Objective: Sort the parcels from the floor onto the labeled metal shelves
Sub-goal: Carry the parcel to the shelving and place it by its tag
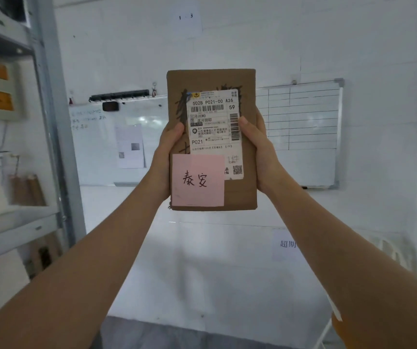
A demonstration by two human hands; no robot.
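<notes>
A: What stands at the far left?
B: Metal shelves, blurred.
A: And the hands?
B: The left hand and right hand clasp a brown parcel by its sides, upright at centre before a white wall, thumbs on its face. A pink note covers its lower left.

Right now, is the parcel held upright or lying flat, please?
Upright: the parcel stands on end between the left hand and right hand, label text reading level.

left hand | right hand | forearms bare, no sleeves, no rings
</notes>
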